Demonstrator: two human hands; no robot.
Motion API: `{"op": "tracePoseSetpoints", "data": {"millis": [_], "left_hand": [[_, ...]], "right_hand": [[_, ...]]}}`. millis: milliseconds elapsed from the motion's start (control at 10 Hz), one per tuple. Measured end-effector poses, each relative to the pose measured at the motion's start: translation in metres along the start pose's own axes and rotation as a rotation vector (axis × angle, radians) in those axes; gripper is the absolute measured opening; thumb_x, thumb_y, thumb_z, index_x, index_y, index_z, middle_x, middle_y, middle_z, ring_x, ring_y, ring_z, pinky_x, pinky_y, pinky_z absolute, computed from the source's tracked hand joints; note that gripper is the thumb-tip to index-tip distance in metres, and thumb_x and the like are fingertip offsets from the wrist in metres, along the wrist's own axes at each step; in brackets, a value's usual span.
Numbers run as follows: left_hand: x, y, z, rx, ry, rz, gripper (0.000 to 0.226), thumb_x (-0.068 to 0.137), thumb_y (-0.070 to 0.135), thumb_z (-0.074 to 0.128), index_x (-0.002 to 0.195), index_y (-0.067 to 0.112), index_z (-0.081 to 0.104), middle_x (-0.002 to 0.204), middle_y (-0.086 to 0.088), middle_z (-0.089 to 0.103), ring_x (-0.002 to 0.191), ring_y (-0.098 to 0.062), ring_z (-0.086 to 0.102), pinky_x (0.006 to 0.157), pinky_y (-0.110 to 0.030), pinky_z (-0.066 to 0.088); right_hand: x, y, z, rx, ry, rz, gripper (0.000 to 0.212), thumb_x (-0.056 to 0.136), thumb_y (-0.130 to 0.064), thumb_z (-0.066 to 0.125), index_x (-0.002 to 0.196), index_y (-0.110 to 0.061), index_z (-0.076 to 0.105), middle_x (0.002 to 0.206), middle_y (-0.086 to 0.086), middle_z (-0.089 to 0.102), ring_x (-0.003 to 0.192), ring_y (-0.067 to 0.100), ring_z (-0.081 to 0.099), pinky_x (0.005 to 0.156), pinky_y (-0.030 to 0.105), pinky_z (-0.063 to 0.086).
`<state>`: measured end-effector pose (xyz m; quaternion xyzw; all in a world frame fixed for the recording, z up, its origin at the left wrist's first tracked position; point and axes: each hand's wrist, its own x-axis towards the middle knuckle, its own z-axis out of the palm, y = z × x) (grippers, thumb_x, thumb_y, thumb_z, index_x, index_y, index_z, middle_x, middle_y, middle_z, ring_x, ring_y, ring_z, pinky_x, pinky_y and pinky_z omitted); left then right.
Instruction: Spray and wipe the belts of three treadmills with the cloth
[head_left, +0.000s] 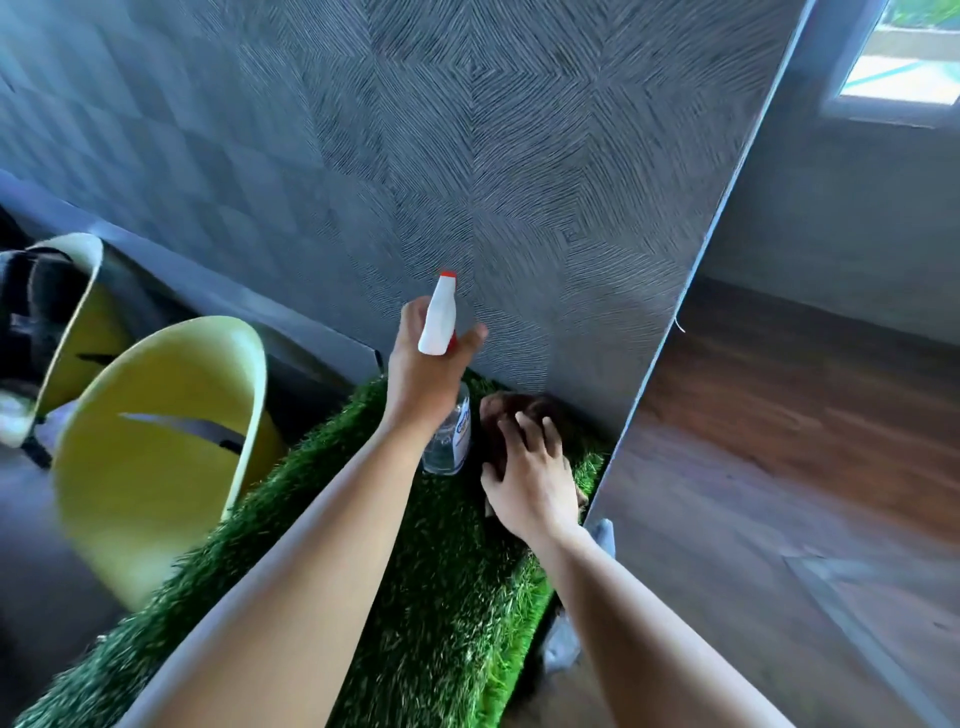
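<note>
A clear spray bottle (448, 434) with a white head and red nozzle stood upright in the left hand (418, 369), whose fingers (410, 318) and thumb were wrapped round its neck just under the trigger. The nozzle pointed away from the person toward a grey, line-textured wall panel (467, 156). The bottle's base hung close over a strip of artificial grass (447, 597); whether it touched the grass could not be told.

Just right of those fingers, a dark brown cloth (498, 415) lay bunched on the grass at the foot of the panel. The right hand (532, 480) was laid on top of it, with its fingers (525, 430) spread and only slightly bent, touching the cloth rather than closing round it. Bottle and cloth sat just beside each other between the two hands.

Well to the left of the left hand's fingers stood a yellow chair (156, 441), with a second chair (67, 312) beyond it. To the right of the right hand's fingers, past the panel's edge, lay a wooden floor (779, 441), and a window (898, 57) showed far beyond it.
</note>
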<state>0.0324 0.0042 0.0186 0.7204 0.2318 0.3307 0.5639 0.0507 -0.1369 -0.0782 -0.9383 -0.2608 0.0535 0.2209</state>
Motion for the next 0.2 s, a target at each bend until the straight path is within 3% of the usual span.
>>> {"op": "tracePoseSetpoints", "data": {"millis": [100,200], "left_hand": [[-0.003,0.005,-0.009,0.03,-0.043,0.007,0.057,0.073,0.045,0.081,0.119,0.037,0.048,0.096,0.011,0.061,0.085,-0.011,0.059,0.085,-0.048,0.055],[-0.01,0.007,-0.022,0.069,-0.073,0.025,0.062,0.066,0.051,0.082,0.115,0.056,0.045,0.12,0.014,0.06,0.103,-0.006,0.062,0.093,-0.049,0.055]], "right_hand": [[0.001,-0.002,-0.012,0.038,-0.034,-0.015,0.069,0.093,-0.049,0.05,0.154,-0.029,0.024,0.163,-0.004,0.016,0.151,0.023,0.005,0.117,0.043,0.023],[-0.01,0.008,-0.022,0.122,0.063,-0.055,0.064,0.092,-0.046,0.055,0.151,-0.031,0.034,0.16,-0.002,0.028,0.149,0.026,0.017,0.118,0.04,0.022]]}}
